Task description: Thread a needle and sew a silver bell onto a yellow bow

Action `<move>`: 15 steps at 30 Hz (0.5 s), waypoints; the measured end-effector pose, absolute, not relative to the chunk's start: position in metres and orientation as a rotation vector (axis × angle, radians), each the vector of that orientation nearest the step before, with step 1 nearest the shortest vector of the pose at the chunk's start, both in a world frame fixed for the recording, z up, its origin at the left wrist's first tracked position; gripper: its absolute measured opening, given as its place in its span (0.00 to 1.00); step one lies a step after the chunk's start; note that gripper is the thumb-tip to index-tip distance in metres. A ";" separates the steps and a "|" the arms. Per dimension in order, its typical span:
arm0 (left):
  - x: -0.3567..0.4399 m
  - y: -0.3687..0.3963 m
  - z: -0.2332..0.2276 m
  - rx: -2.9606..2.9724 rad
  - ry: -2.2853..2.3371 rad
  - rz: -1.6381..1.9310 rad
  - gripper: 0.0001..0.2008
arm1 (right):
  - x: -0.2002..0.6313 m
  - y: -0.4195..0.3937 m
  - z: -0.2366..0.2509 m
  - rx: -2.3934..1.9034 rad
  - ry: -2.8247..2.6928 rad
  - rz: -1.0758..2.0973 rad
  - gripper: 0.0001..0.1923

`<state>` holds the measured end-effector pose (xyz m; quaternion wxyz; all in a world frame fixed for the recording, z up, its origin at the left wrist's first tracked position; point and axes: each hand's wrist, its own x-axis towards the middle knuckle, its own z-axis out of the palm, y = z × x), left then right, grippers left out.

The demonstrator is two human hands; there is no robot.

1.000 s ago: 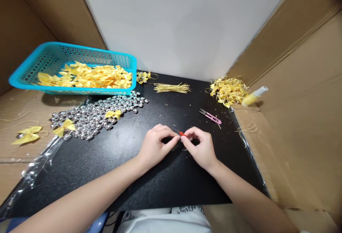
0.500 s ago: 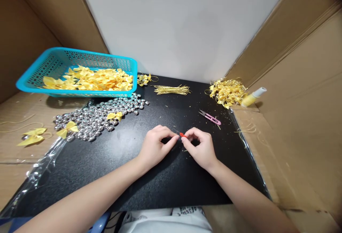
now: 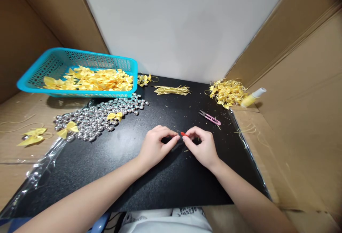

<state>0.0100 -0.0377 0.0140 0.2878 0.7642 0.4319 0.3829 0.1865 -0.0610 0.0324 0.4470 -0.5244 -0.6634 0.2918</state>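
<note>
Two hands meet at the middle of the black mat (image 3: 149, 183): the left hand (image 3: 155, 146) and the right hand (image 3: 201, 147) each pinch fingertips narrowly on one small red piece (image 3: 183, 133) held between them just above the mat. Far right lie one pair of pink snips (image 3: 211, 117), one heap of gold ribbon loops (image 3: 227, 92) and one yellow bottle (image 3: 253, 97). Far left stand one blue basket (image 3: 34, 79) of yellow bows, a spread of silver beads (image 3: 93, 117) too many to count, and one bundle of gold wires (image 3: 172, 89).
</note>
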 end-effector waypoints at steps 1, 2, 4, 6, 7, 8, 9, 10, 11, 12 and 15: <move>0.010 -0.038 0.014 2.039 1.155 1.020 0.06 | 0.187 -0.061 0.033 -1.298 -1.642 0.731 0.05; 0.010 -0.038 0.014 2.037 1.160 1.016 0.06 | 0.187 -0.060 0.033 -1.299 -1.641 0.742 0.05; 0.010 -0.039 0.014 2.028 1.182 1.010 0.07 | 0.188 -0.059 0.034 -1.304 -1.635 0.764 0.05; 0.010 -0.040 0.014 2.020 1.211 1.023 0.09 | 0.190 -0.058 0.034 -1.311 -1.624 0.776 0.05; 0.009 -0.039 0.014 2.017 1.225 1.034 0.10 | 0.191 -0.056 0.035 -1.316 -1.615 0.777 0.05; 0.009 -0.039 0.013 2.015 1.236 1.047 0.11 | 0.193 -0.055 0.035 -1.323 -1.604 0.775 0.05; 0.008 -0.038 0.013 2.016 1.244 1.060 0.11 | 0.195 -0.052 0.035 -1.331 -1.591 0.769 0.04; 0.007 -0.036 0.013 2.018 1.251 1.073 0.11 | 0.197 -0.049 0.035 -1.339 -1.573 0.760 0.04; 0.006 -0.035 0.012 2.022 1.255 1.084 0.11 | 0.200 -0.046 0.034 -1.348 -1.549 0.747 0.04; 0.005 -0.033 0.012 2.029 1.259 1.095 0.10 | 0.204 -0.043 0.034 -1.356 -1.520 0.732 0.04; 0.000 -0.028 0.012 2.101 1.251 1.129 0.08 | 0.215 -0.030 0.028 -1.375 -1.429 0.667 0.05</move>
